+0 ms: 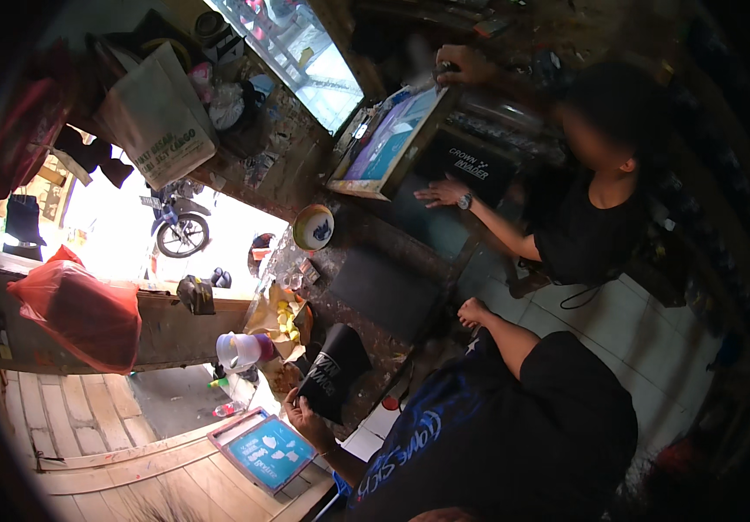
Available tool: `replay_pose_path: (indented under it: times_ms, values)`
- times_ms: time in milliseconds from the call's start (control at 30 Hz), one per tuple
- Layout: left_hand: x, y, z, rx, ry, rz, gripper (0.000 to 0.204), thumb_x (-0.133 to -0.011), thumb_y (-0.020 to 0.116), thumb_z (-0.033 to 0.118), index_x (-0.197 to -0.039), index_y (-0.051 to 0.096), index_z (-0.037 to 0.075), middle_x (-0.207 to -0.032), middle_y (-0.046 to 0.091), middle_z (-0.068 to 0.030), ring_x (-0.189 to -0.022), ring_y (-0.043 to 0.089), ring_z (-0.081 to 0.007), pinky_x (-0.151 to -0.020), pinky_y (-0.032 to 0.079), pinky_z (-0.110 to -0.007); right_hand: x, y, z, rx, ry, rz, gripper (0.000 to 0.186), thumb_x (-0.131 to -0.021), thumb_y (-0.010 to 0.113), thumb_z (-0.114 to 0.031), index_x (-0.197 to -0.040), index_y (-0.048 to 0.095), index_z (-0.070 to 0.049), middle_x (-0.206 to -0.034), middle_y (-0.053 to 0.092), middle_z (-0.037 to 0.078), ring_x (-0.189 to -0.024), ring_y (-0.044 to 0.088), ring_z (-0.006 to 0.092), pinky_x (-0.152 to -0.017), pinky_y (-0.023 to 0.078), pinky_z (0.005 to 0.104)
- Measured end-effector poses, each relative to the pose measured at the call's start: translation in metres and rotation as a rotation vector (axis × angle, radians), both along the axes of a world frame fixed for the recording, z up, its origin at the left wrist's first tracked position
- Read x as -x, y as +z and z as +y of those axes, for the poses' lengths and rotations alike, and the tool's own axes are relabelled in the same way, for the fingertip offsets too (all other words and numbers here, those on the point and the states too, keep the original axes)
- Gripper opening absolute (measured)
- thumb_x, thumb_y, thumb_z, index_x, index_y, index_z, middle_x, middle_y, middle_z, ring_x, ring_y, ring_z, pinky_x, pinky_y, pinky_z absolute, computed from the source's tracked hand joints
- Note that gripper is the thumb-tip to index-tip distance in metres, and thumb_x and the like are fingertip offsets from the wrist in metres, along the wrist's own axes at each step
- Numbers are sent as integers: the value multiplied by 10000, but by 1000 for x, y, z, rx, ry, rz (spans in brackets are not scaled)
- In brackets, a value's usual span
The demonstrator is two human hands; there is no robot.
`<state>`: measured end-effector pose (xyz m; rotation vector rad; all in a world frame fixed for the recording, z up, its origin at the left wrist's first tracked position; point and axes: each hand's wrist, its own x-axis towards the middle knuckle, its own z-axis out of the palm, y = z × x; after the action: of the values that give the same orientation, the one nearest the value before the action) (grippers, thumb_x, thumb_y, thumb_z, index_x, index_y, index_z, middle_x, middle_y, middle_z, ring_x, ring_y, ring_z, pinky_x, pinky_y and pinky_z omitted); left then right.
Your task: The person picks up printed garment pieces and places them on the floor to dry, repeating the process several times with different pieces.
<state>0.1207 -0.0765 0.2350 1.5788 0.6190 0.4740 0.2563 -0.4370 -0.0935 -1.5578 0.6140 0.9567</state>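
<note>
On the head view, here's the left hand (308,424) at the near left of the bench (353,235), pinching the near-left end of a black printed piece (340,365)! And look how it lies: out beyond those fingers, far and a touch right, its long axis slanting from near left to far right, pale lettering along its left side. The left hand is plainly the nearer one, right on it. The right hand (472,311) is well apart, off to the far right by the bench's near edge, fingers seemingly curled; whether they grip anything, I cannot tell. The free end of the piece points far right, toward a flat dark panel (385,291) on the bench. Left of the piece, a white tub (237,351); near and left of the left hand, a blue framed screen (266,448). And over at the far right, a co-worker (597,235), one hand (445,193) spread low, the other up at the top of a tilted frame (388,152)!
</note>
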Motion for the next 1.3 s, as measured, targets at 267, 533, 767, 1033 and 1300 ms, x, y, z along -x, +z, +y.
replay_pose_path:
  times_ms: [267,533,767,1033,1300]
  values:
    - [47,-10,22,-37,53,128,192,-903,426,17,-1087,466,-22,-969,587,-123,-863,584,-167,-796,480,-264,-29,8,66,-633,-604,43,121,-851,570,-138,-969,557,-115,-831,634,59,-698,636,183,-594,537,333]
    - [82,15,-4,17,215,225,195,-919,417,34,-1105,444,-17,-984,585,-121,-881,581,-161,-804,475,-263,-16,-33,109,-1045,-602,112,118,-824,581,-35,-940,601,-42,-987,607,86,-921,610,230,-764,530,373]
    - [131,-6,-1,48,291,267,186,-914,424,22,-1090,469,-18,-998,582,-115,-925,563,-152,-852,436,-257,-21,2,144,-673,-586,71,126,-716,660,39,-816,614,-23,-855,621,54,-775,621,194,-689,534,304]
    - [182,-5,-19,32,376,249,185,-913,420,19,-1089,461,-13,-1003,581,-117,-904,567,-152,-834,445,-256,-52,-14,205,-307,-1113,284,261,-643,707,-75,-832,549,-159,-888,550,-22,-775,508,109,-574,401,252]
    - [284,-13,-44,30,509,148,202,-909,414,16,-1103,459,-23,-1020,577,-141,-924,564,-172,-848,440,-267,-40,70,179,-577,-757,-441,118,-681,626,-210,-757,583,-131,-792,543,-25,-762,514,122,-700,396,256]
